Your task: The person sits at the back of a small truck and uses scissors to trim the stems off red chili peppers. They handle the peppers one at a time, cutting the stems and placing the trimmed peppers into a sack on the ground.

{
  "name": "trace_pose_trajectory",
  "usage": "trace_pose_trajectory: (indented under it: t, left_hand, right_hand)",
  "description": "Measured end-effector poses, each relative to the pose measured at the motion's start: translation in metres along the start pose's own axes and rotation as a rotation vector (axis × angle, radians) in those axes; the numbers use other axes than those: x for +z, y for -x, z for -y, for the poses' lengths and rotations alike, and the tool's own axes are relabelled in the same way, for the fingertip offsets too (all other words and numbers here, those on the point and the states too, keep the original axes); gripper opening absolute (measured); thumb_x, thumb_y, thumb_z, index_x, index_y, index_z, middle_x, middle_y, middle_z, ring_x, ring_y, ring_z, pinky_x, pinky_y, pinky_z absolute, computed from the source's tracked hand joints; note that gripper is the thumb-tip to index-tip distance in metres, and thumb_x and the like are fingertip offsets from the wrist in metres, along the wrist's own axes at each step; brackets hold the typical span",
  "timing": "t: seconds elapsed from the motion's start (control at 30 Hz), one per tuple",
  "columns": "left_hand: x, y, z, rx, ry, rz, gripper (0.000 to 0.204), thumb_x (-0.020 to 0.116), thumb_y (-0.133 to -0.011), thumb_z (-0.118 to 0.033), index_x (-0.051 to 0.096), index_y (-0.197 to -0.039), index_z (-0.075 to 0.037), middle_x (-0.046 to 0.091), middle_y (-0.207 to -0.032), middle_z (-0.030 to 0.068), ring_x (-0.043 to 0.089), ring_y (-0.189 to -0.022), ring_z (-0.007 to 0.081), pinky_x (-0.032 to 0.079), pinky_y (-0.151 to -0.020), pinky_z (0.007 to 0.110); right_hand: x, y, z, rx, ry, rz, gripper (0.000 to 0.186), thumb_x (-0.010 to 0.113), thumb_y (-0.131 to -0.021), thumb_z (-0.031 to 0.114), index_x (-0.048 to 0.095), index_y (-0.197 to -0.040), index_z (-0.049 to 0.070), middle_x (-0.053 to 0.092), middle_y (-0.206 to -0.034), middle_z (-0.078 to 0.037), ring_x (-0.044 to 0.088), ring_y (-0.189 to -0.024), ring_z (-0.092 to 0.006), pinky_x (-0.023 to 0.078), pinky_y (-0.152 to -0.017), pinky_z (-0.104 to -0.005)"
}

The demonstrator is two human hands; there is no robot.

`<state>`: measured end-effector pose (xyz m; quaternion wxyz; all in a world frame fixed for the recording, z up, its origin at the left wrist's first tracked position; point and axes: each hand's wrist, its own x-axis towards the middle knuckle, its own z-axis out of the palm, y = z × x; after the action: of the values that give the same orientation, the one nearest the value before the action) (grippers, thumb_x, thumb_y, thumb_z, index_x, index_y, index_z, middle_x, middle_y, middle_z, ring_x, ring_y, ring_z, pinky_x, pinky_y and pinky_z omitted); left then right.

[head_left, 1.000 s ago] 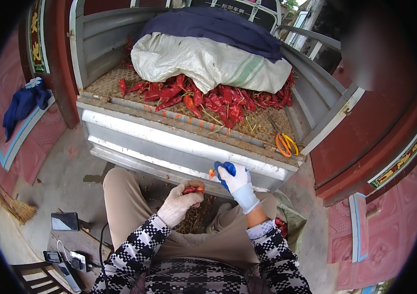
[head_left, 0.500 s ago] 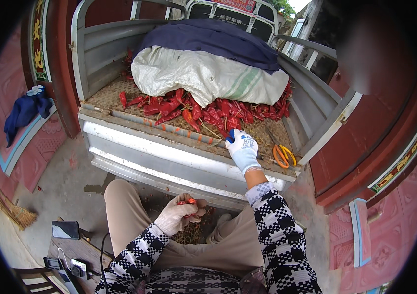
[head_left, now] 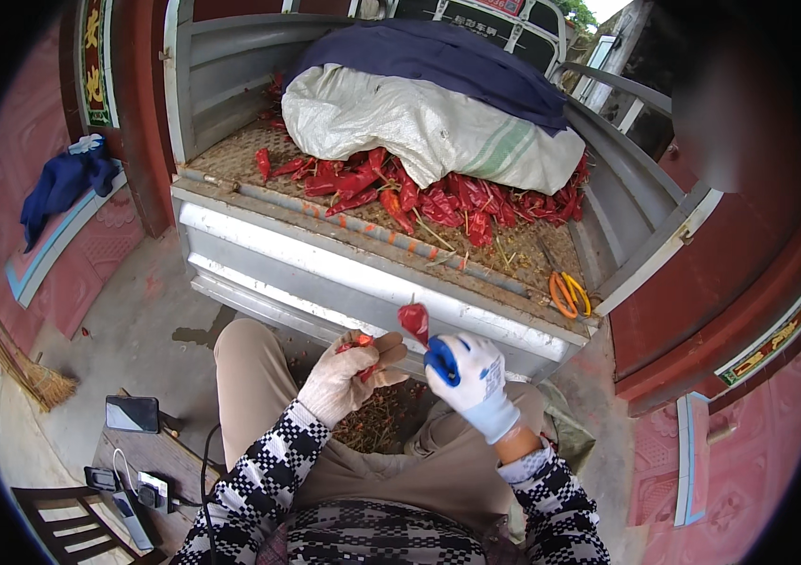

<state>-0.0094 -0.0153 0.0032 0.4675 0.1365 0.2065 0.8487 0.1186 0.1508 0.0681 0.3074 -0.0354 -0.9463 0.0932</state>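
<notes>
In my right hand [head_left: 466,374], gloved in white with blue fingertips, I grip a dried red chili pepper [head_left: 413,321] by its lower end, its stem pointing up. My left hand [head_left: 348,377], in a pale knit glove, curls around another red chili pepper [head_left: 363,345], mostly covered by the fingers. Both hands are above my lap, a short way apart. Beyond them, a heap of red chili peppers [head_left: 461,202] lies on the bed of a small truck, partly under a white woven sack [head_left: 419,122] and a dark blue cloth [head_left: 428,58].
Orange-handled scissors [head_left: 565,294] rest at the bed's right rear corner, above the metal tailgate [head_left: 325,282]. Between my legs lies a pile of stems and scraps [head_left: 372,419]. A wooden bench [head_left: 137,452] at left holds a phone [head_left: 132,413]; a broom [head_left: 38,381] leans farther left.
My right hand has drawn back from the truck bed's edge toward my left hand, bringing a chili pepper. The left hand still holds its pepper, and the whole view has shifted slightly.
</notes>
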Motion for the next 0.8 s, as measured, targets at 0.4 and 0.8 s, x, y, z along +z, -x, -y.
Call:
trace_pose_trajectory:
  t: [0.4,0.8]
  left_hand:
    - [0.025,0.003,0.0,0.03,-0.225,-0.09,0.024,0.058,-0.075,0.004,0.046,-0.096,-0.001,0.063,-0.092,0.0197,0.063,-0.074,0.0225,0.054,-0.071,0.032]
    - [0.016,0.009,0.005,-0.109,-0.066,0.025,0.031,0.053,-0.076,0.003,0.05,-0.107,-0.003,0.06,-0.091,0.0139,0.058,-0.075,0.0213,0.051,-0.067,0.032]
  right_hand:
    - [-0.007,0.006,0.025,0.091,-0.312,0.052,0.026,0.074,-0.073,0.02,0.067,-0.096,0.009,0.065,-0.088,-0.01,0.063,-0.078,-0.0316,0.051,-0.071,-0.0421]
    - [0.005,-0.012,0.006,-0.157,-0.385,0.199,0.04,0.073,-0.073,0.024,0.067,-0.11,0.01,0.063,-0.101,-0.01,0.06,-0.091,-0.0326,0.05,-0.081,-0.0438]
